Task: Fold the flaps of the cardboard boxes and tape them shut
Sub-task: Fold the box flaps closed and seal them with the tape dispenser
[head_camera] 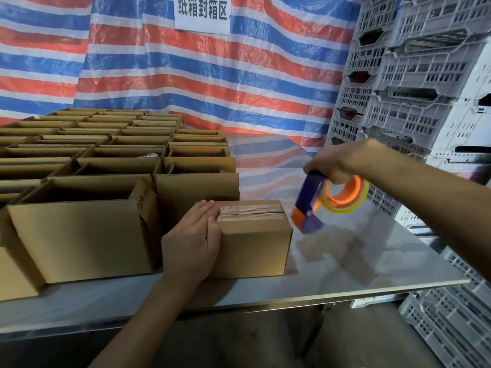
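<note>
Fingers [206,212] of the left hand [192,243] lie straight and pressed together, flat on the left end of the top of a closed cardboard box [255,243], with the thumb down against the box's near face. This box stands on the bench [372,261] close to its near edge. Its long axis runs left to right across the view, one long side facing the camera and its right end toward the bare part of the bench. A strip of clear tape [249,209] runs along that same axis over the seam where the top flaps meet, from under the fingertips to the right edge.

Fingers of the right hand [342,162] are curled round the handle of a tape dispenser [309,208], held in the air to the right of the box and apart from it. The dispenser is purple with orange parts and blurred; its lower end points down and left toward the bench, and the tape roll [345,196] sits at its upper right.

Just left of the closed box stands a larger open box [79,229] with its flaps up, and behind both are rows of more open boxes [106,144]. A striped red, white and blue tarp [212,75] hangs behind the bench with a white sign [202,11] on it, and grey plastic crates [411,62] are stacked at the right
</note>
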